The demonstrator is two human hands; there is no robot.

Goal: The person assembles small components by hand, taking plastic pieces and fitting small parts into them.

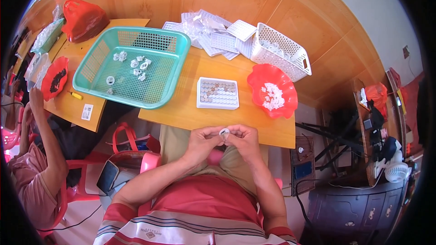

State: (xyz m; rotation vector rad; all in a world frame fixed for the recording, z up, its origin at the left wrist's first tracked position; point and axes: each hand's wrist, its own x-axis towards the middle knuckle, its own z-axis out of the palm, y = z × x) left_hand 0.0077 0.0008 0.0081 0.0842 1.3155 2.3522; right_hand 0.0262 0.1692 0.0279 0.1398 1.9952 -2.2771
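Just off the table's front edge, my left hand (203,142) and my right hand (244,141) meet, fingertips pinched round a small white ring-shaped plastic part (224,132). Both thumbs press on it from my side. Beyond my hands lies a white tray (218,105) with rows of small round grey-brown pieces (210,91). To its right, a red scalloped bowl (289,91) holds a heap of small white pieces (273,96). At the left, a large green basket (159,102) has several white ring-shaped parts (135,64) scattered in it.
A white perforated basket (286,67) and stacked white trays (222,42) stand along the wooden wall. Beside a red bag (81,20), a second red bowl (55,78) holds dark pieces. A co-worker's arm (47,140) is at the far left, near a yellow-handled tool (76,95).
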